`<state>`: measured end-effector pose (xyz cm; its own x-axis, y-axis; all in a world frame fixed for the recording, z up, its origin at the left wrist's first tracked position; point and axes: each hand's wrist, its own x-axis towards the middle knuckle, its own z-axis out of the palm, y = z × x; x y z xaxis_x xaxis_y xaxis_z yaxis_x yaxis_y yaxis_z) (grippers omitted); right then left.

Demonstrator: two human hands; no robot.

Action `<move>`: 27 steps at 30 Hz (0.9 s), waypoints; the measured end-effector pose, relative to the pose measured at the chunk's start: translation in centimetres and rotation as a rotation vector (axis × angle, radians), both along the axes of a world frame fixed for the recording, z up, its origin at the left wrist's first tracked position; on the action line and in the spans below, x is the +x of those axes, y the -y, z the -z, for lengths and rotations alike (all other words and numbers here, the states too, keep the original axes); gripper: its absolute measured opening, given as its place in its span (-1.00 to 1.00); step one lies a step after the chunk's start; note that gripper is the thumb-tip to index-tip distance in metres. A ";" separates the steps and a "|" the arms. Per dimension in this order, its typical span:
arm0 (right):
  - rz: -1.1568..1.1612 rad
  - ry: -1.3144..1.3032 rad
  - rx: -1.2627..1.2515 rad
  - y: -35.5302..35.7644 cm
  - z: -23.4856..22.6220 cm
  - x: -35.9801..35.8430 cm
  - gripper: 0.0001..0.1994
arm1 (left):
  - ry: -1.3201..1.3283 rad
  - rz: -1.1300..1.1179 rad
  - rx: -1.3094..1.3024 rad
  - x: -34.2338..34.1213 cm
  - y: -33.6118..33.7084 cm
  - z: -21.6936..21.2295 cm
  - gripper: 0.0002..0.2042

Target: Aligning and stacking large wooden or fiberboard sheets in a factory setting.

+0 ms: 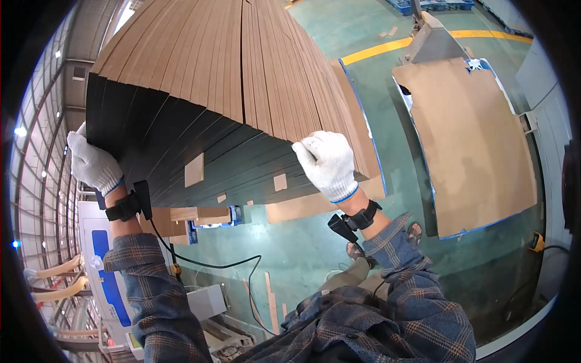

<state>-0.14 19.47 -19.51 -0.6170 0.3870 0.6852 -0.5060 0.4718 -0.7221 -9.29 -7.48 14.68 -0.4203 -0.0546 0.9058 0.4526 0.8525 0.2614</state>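
A large, tight stack of long panels [266, 66] fills the upper middle, showing brown strips on one side and black ones toward me. At its left corner, my left hand [94, 162], in a white knitted glove, is closed around the edge of a panel; some fingertips are hidden. My right hand [328, 163], gloved the same way, has its fingers curled in against the edge where brown meets black, farther right. Small brown pieces [194, 170] stick to or lie against the black side. Each wrist wears a black strapped device [362, 219].
To the right, a brown cardboard sheet [478, 151] covers a low blue-edged load beside a pallet jack [433, 39]. A black cable [212, 264] hangs near my left arm. White and blue machinery [103, 254] stands at lower left. Wooden strips [271, 302] lie on the green floor.
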 end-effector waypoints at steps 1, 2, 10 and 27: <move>-0.016 0.044 -0.009 0.0 -0.1 0.0 -0.83 | 0.000 -0.001 -0.001 0.0 0.1 0.0 -0.42; -0.032 0.088 -0.019 0.1 -0.2 0.0 -0.82 | -0.009 -0.018 -0.013 0.0 0.1 0.0 -0.42; 0.055 -0.027 -0.057 -0.5 -2.0 0.2 -0.81 | -0.036 -0.045 -0.046 0.7 -1.3 0.3 -0.43; -0.128 -0.213 -0.126 -0.5 -3.3 -0.4 -0.83 | -0.037 -0.016 -0.067 0.4 -1.0 0.3 -0.41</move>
